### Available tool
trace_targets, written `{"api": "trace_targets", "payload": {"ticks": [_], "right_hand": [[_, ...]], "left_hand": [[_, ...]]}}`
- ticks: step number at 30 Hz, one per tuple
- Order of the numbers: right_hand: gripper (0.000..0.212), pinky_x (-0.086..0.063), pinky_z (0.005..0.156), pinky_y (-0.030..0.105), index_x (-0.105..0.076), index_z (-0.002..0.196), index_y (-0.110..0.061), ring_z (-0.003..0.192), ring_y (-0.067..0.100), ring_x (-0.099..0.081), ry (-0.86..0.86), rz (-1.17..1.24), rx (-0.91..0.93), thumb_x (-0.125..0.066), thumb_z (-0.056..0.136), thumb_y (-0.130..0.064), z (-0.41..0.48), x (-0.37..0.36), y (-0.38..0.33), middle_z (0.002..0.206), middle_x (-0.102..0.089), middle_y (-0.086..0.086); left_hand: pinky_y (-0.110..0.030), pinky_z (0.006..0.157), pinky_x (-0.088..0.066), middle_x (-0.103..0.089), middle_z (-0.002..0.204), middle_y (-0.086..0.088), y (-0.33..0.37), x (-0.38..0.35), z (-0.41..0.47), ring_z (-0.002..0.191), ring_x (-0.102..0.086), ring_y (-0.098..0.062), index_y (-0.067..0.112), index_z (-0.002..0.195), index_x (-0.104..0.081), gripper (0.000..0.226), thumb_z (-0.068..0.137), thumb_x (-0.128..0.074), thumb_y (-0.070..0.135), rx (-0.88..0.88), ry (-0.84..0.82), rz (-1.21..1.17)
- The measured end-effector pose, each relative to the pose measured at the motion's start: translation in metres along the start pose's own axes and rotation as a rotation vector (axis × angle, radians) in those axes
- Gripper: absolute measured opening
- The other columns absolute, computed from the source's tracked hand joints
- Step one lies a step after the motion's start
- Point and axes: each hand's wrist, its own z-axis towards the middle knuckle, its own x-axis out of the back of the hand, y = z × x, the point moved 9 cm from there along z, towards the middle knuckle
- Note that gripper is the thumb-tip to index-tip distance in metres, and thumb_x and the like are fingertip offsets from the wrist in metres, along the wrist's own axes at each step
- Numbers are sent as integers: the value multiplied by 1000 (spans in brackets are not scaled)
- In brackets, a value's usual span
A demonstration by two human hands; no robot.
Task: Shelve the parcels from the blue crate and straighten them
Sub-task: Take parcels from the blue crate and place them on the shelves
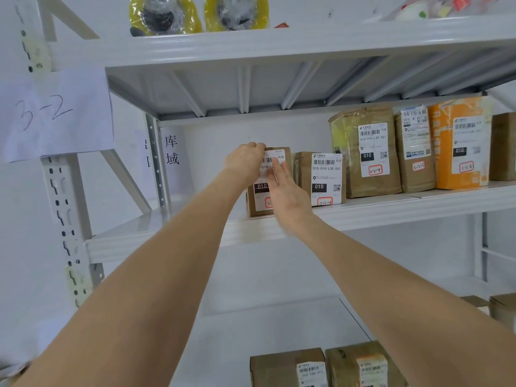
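A small brown parcel (258,202) with a white label stands upright at the left end of a row on the middle shelf (156,241). My left hand (244,160) grips its top left corner, fingers curled over the top edge. My right hand (284,188) presses flat against its labelled front, fingers straight. To its right stand a second small brown parcel (325,178), a taller brown parcel (368,152), a narrow brown one (414,149) and an orange one (460,143). The blue crate is out of view.
The upper shelf (279,43) holds two yellow tape rolls (164,13). A paper sign "3-2" (55,113) hangs on the left upright. More brown parcels (329,367) stand on the lower shelf. Bare shelf lies left of the held parcel.
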Motion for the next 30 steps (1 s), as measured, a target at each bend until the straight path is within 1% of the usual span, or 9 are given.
{"api": "trace_targets", "payload": {"ticks": [5, 19, 24, 27, 30], "right_hand": [[70, -41, 103, 35, -8, 154, -9, 149, 18, 10, -9, 11, -19, -39, 93, 5, 6, -5, 3, 162, 15, 2], [70, -38, 106, 36, -10, 154, -8, 149, 17, 7, -6, -4, -39, -40, 92, 7, 21, -16, 7, 162, 12, 1], [71, -26, 114, 34, -12, 153, -7, 150, 22, 3, 23, -40, -19, -45, 92, 5, 20, -9, 4, 162, 7, 6], [74, -27, 114, 36, -12, 153, -8, 149, 25, -1, 14, -42, -46, -52, 91, 1, 18, -3, 6, 162, 5, 9], [71, -28, 113, 37, -16, 152, -8, 149, 27, -2, 52, -89, -64, -51, 91, 0, 14, 6, 8, 161, -1, 12]], "left_hand": [[-38, 92, -46, -51, 129, -8, -1, -6, 6, 118, -49, -27, 11, 135, -41, 52, 88, -62, 11, -3, -5, -3], [-37, 87, -46, -52, 125, -9, -5, -20, 17, 115, -51, -28, 11, 133, -42, 49, 88, -61, 8, -4, -2, -29], [-39, 93, -44, -46, 135, -8, -5, -18, 14, 124, -45, -27, 12, 139, -37, 55, 89, -60, 11, -12, -22, -29], [-39, 101, -40, -39, 144, -7, -2, -12, 9, 132, -38, -25, 12, 145, -29, 61, 91, -58, 13, -21, -26, -35], [-38, 105, -36, -33, 149, -7, 0, -7, -1, 136, -33, -25, 12, 146, -27, 62, 90, -55, 10, -6, -3, -51]]}}
